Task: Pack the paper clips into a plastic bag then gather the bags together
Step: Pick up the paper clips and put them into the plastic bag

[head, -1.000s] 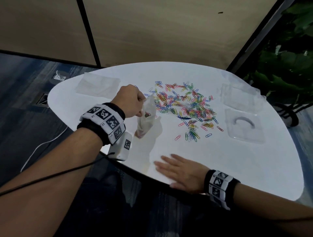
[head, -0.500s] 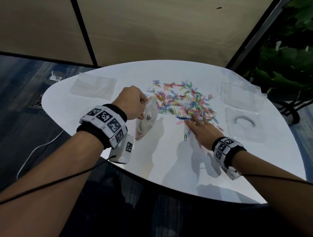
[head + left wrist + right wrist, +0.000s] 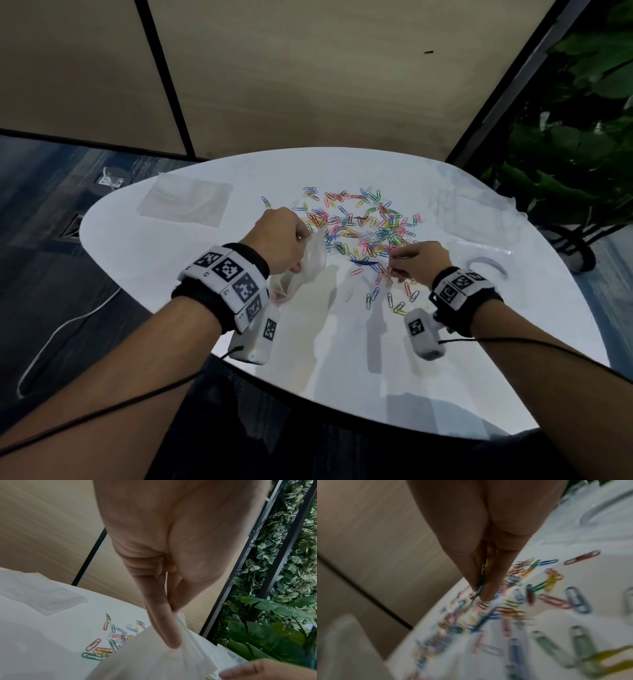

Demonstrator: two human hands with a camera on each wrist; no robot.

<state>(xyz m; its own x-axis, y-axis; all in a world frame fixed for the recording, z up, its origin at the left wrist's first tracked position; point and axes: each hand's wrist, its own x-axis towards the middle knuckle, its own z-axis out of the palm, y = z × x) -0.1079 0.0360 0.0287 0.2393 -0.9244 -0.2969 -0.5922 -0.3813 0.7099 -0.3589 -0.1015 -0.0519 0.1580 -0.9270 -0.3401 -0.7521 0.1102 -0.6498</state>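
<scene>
Evidently the limp plastic bag [image 3: 310,262] is pinched at its rim by the left hand [image 3: 279,238]; beside it, the right hand [image 3: 419,262] nips light, slippery paper clips [image 3: 482,580].

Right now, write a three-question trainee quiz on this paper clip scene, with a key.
1. True or false: the left hand holds up a plastic bag.
2. The right hand pinches: A) paper clips B) a pen C) nothing.
3. Fill in: the loose clip pile lies on the white ____.

Key: 1 true; 2 A; 3 table.
</scene>
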